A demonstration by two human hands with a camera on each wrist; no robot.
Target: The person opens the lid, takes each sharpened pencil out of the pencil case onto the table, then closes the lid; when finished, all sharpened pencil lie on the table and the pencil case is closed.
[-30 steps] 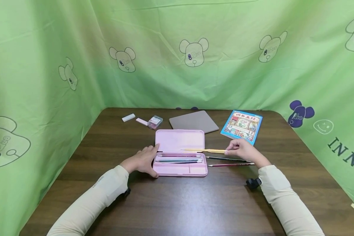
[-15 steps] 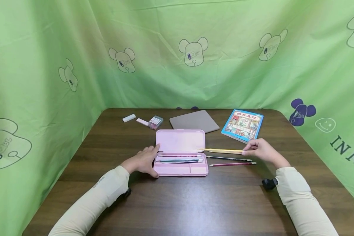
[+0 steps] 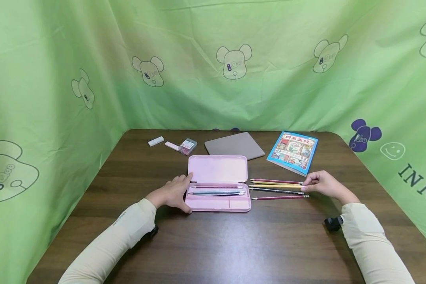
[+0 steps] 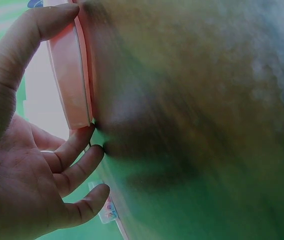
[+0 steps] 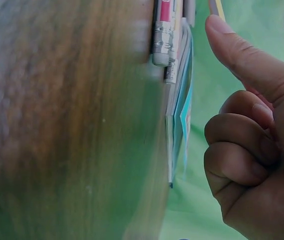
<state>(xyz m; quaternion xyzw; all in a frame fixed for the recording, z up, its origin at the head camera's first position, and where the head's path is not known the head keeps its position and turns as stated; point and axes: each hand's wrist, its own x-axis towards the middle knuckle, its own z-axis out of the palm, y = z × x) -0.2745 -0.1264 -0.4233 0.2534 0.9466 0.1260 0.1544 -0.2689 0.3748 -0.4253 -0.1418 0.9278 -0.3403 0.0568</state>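
The pink pencil case [image 3: 207, 204] sat on the middle part of the table [image 3: 206, 244], well away from the left and right edges. Its lid [image 3: 217, 169] was tipped back toward the far edge. The left hand [image 3: 172, 191] held the left end of the case, with the thumb at the near corner and the fingers over by the lid. In the long back part of the case lay a pink pencil [image 3: 216, 187], and just in front of it were some bluish pencils [image 3: 216, 193].

The right hand [image 3: 321, 185] pinched the right end of the yellow pencils [image 3: 275, 186], and its other fingers were curled in. I could not tell how many yellow ones there were. Their tips pointed at the case. A dark red pencil [image 3: 278, 181] was just behind them, a black pencil [image 3: 277, 191] just in front, and a bright red pencil [image 3: 280, 198] was closest to the near edge.

A white block [image 3: 156, 141], a pink strip [image 3: 172, 146] and a little clear box [image 3: 187, 146] were near the far left corner. A flat gray thing [image 3: 234, 144] lay by the middle of the far edge. A blue book [image 3: 292, 153] lay near the far right corner.
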